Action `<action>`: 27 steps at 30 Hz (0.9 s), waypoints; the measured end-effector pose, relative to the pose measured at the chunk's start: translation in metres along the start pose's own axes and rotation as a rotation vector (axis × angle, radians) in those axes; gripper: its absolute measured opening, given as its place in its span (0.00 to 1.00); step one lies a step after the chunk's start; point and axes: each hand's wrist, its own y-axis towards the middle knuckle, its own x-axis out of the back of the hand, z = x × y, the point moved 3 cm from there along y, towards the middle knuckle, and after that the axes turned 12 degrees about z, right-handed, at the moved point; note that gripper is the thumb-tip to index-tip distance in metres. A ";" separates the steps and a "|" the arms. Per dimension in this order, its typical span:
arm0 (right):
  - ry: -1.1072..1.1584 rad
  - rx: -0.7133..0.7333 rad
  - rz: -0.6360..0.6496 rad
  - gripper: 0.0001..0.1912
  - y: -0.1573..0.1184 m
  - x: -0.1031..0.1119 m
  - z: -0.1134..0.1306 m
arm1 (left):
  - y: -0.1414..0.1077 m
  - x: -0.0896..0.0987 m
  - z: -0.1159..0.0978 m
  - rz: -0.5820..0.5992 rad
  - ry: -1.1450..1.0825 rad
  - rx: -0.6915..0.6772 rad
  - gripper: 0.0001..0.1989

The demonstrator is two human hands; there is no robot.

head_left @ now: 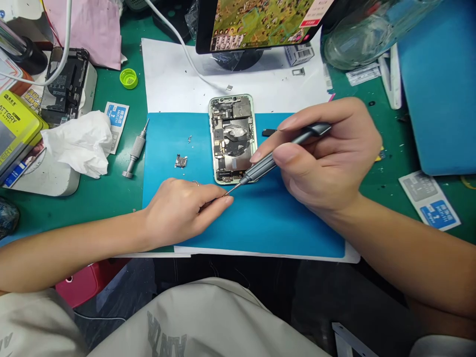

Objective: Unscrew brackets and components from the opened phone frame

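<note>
My right hand (327, 158) holds a grey precision screwdriver (262, 167), slanting down to the left. Its thin tip meets the pinched thumb and forefinger of my left hand (186, 208); what they hold, if anything, is hidden. Just beyond both hands lies an opened phone (233, 139) with a pale green frame, its inner parts showing. Left of the phone, a small metal-plated phone part (181, 161) and a tiny metal piece (189, 139) rest on the blue mat (260, 218). A black strip-like piece (268, 132) sits right of the phone, partly behind my right hand.
Another screwdriver (136, 151) lies left of the mat, near a crumpled tissue (84, 141) and a green cap (128, 78). A screen (260, 25) stands at the back over white paper (167, 74). At right are a glass jar (357, 42) and a printed card (429, 201).
</note>
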 end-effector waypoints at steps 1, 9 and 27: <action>-0.005 0.001 -0.001 0.10 0.000 0.000 0.000 | 0.000 0.000 0.000 -0.001 -0.001 0.000 0.15; -0.054 0.007 0.011 0.10 0.001 0.000 0.000 | 0.000 -0.001 0.000 -0.018 -0.002 -0.023 0.14; -0.011 -0.010 0.058 0.13 0.000 -0.001 0.000 | 0.001 -0.001 0.000 -0.006 0.011 0.016 0.17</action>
